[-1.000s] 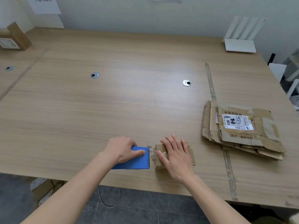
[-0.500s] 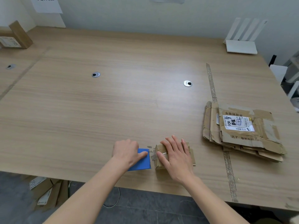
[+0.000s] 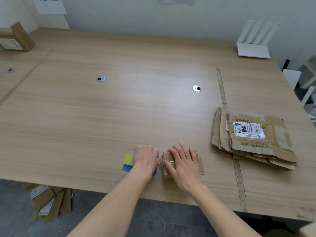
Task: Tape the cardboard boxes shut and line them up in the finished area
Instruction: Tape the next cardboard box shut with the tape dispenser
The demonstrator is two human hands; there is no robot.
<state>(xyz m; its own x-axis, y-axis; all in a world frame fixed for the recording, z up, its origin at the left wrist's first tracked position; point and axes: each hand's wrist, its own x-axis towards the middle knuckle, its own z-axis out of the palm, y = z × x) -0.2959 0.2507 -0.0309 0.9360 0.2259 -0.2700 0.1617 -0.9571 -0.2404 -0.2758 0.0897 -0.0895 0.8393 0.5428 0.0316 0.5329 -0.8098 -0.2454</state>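
A small cardboard box lies near the table's front edge. My right hand presses flat on its top, fingers spread. Just left of it, my left hand grips a blue tape dispenser with a yellow roll, its front end held against the box's left end. A short strip of tape shows between dispenser and box. A stack of flattened cardboard boxes with a white label rests at the right. One taped box stands at the far left corner.
The wooden table has two round cable holes and a worn tape line running front to back. A white rack stands at the back right. More cardboard lies on the floor under the front edge.
My left hand has tipped the dispenser up and pushed it right against the box's end, so the yellow roll now shows. My right hand has stayed flat on the box.
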